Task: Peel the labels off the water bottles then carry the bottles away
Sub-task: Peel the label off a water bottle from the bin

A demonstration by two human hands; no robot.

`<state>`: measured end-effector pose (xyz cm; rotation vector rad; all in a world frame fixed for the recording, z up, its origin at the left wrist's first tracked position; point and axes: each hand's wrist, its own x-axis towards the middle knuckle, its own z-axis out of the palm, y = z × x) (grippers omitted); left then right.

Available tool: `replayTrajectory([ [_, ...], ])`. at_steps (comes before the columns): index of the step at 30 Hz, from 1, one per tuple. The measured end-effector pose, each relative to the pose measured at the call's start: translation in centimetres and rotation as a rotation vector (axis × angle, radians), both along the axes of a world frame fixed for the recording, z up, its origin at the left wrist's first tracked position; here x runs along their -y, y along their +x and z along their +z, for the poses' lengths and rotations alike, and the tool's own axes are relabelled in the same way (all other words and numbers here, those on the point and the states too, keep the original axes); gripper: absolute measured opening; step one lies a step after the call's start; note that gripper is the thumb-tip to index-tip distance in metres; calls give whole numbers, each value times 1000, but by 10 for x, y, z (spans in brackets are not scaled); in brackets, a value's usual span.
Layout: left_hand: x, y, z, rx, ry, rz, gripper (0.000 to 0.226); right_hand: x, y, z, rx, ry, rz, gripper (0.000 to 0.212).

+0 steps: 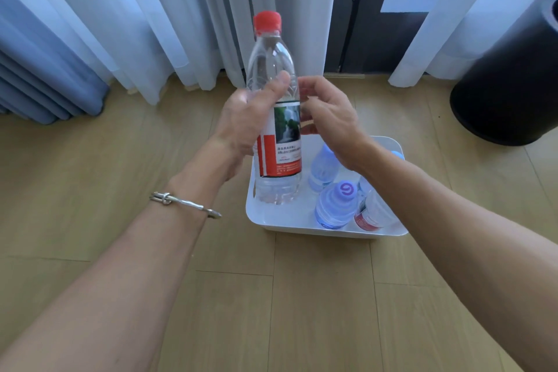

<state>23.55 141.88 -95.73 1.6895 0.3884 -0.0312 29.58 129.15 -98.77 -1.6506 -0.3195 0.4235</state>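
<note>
Left grip (pixel 241 118) is wrapped around a clear water bottle (pixel 271 69), grasping it at mid-height. The thumb lies across the front just above the label (pixel 283 142) and the fingers are hidden behind. The bottle is held upright in the air, with its red cap (pixel 267 21) on top and its base over the left side of a white bin (pixel 302 226) that sits on the wooden floor (pixel 271 311). The label is still on the bottle: a waterfall photo, red blocks and small print, wrapped round the lower half.

Right grip (pixel 329 112) is at the bottle's right side, fingers curled in against the upper right edge of the label. Whether they pinch the label or only touch it cannot be told.

Three more bottles are plainly visible in the bin. One has a blue-tinted body and a purple swirl on its cap (pixel 335 205), and a second blue-tinted one (pixel 323 169) stands behind it. A clear one with a red label (pixel 373 211) leans at the right, partly hidden by the right forearm.

A silver bracelet (pixel 184 202) circles the left wrist. Behind the bin, sheer white curtains (pixel 181 9) hang to the floor, with a blue drape (pixel 45 84) at far left. A black cylinder (pixel 513 84) stands on the floor at far right.
</note>
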Motion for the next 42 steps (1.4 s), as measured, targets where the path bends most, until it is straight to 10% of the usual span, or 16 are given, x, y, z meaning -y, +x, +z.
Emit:
replayTrajectory([
  [7,-3,-4,0,-19,150,-147,57,19,7,-2,91,-242,300,23],
  [27,-10,4,3,-44,214,458,49,40,15,10,296,-463,-86,41],
  [32,-28,6,13,-31,153,569,77,68,22,11,388,-498,-214,25],
  [38,-23,-6,-4,-3,267,315,42,77,34,2,317,-511,-246,33],
  [42,-3,-13,-24,-35,408,109,61,75,28,-1,295,-579,-128,35],
])
